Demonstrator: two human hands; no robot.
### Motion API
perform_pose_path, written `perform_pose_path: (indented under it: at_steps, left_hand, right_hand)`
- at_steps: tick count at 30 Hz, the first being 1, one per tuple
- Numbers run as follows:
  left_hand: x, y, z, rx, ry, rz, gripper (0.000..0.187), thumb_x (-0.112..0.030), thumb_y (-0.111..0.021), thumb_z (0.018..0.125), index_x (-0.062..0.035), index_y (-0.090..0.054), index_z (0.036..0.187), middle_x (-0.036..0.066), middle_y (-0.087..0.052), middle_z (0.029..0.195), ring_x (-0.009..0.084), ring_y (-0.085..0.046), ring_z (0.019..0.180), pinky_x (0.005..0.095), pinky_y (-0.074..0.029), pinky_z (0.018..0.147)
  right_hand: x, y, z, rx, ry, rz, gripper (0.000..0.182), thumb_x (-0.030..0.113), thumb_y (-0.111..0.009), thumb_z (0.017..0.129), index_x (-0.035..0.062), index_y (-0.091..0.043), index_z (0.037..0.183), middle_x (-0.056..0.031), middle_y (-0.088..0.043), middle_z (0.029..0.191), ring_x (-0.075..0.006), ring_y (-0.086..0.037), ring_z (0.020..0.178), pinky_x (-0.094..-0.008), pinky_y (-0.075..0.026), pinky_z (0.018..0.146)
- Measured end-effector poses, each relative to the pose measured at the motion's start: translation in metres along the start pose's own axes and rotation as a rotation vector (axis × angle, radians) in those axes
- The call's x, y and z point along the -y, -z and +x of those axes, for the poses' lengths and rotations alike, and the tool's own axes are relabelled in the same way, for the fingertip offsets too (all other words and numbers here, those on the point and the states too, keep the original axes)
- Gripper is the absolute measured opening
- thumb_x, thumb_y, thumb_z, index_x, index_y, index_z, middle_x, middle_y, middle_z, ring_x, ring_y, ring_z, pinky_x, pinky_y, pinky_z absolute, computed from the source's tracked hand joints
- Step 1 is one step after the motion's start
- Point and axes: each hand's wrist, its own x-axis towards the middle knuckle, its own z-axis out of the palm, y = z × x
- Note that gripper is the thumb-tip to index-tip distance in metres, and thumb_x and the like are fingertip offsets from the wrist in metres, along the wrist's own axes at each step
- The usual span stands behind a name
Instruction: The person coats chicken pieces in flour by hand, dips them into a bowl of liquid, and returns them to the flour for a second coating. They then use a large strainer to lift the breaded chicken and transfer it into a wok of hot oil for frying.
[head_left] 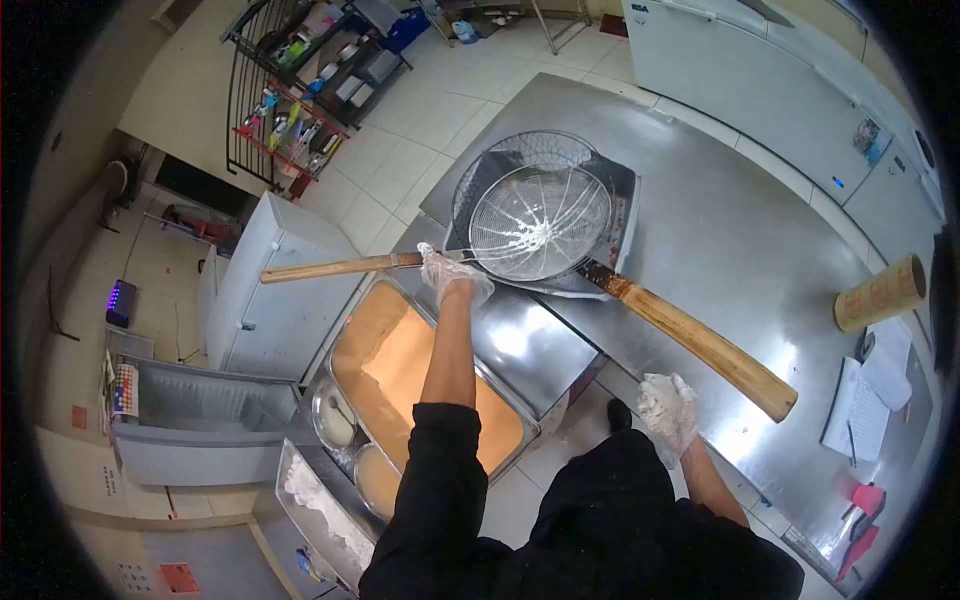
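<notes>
My left hand [455, 278], in a clear plastic glove dusted white, is closed around the wooden handle [335, 268] of a wire skimmer, near its basket. The round mesh skimmer [540, 222], with white powder at its centre, lies over a dark pan-like vessel [592, 262] on the metal table. That vessel has a thick wooden handle [705, 345] pointing toward my right side. My right hand [668, 412], its glove heavily coated in white powder, hangs beside the table edge. Its fingers look loosely bent and apart, with no object visible in them.
Left of me is a deep metal pan [525, 437] with an orange surface inside. Near it stand a steel bowl [333, 418] and a tray of white powder [325, 510]. A brown cylinder [880, 293], a notebook [855, 410] and pink-handled tools [867, 497] lie on the table's right.
</notes>
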Motion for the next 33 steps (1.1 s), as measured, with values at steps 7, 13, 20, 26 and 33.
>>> perform_pose_path:
  at_steps: [7, 13, 20, 26, 33]
  left_hand:
    - [-0.042, 0.007, -0.059, 0.526, -0.385, -0.233, 0.039, -0.034, -0.043, 0.088, 0.0003, -0.049, 0.107, 0.010, -0.052, 0.110, 0.0178, -0.046, 0.106, 0.0297, -0.031, 0.095]
    - [-0.034, 0.029, -0.059, 0.404, -0.351, 0.274, 0.039, -0.033, -0.042, 0.089, -0.0016, -0.051, 0.111, 0.008, -0.053, 0.113, 0.0148, -0.047, 0.103, 0.0270, -0.033, 0.089]
    - [-0.042, 0.059, -0.062, 0.629, -0.136, -0.153, 0.035, -0.027, -0.047, 0.087, -0.0041, -0.050, 0.112, 0.004, -0.049, 0.120, 0.0122, -0.042, 0.110, 0.0302, -0.026, 0.094]
    - [-0.050, 0.060, -0.070, 0.734, -0.035, -0.499, 0.021, -0.016, -0.048, 0.084, -0.0061, -0.042, 0.102, 0.010, -0.050, 0.115, 0.0228, -0.044, 0.109, 0.0376, -0.044, 0.077]
    - [-0.101, 0.030, -0.112, 0.796, 0.096, -0.760, 0.009, -0.008, -0.038, 0.087, -0.0003, -0.042, 0.084, 0.020, -0.050, 0.108, 0.0309, -0.051, 0.100, 0.0470, -0.037, 0.094]
  right_hand:
    - [-0.002, -0.025, 0.025, 0.104, -0.110, -0.148, 0.040, 0.034, -0.041, 0.088, -0.0021, -0.047, 0.104, -0.0127, -0.054, 0.088, -0.0221, -0.053, 0.071, -0.0301, -0.046, 0.062]
    - [-0.021, -0.048, 0.030, 0.147, -0.163, -0.244, 0.041, 0.035, -0.046, 0.086, -0.0016, -0.048, 0.104, -0.0120, -0.053, 0.089, -0.0203, -0.052, 0.071, -0.0292, -0.046, 0.063]
    - [-0.030, -0.092, 0.044, 0.067, 0.069, -0.292, 0.036, 0.029, -0.051, 0.085, 0.0053, -0.046, 0.111, -0.0108, -0.053, 0.089, -0.0179, -0.052, 0.069, -0.0282, -0.047, 0.060]
    - [-0.003, -0.112, 0.077, 0.073, 0.375, -0.316, 0.035, 0.018, -0.062, 0.079, 0.0197, -0.048, 0.111, -0.0030, -0.054, 0.085, -0.0121, -0.050, 0.060, -0.0251, -0.045, 0.049]
    - [0.019, -0.113, 0.091, 0.038, 0.620, -0.335, 0.021, 0.012, -0.062, 0.078, 0.0129, -0.054, 0.098, 0.0001, -0.055, 0.078, -0.0120, -0.053, 0.059, -0.0231, -0.045, 0.047]
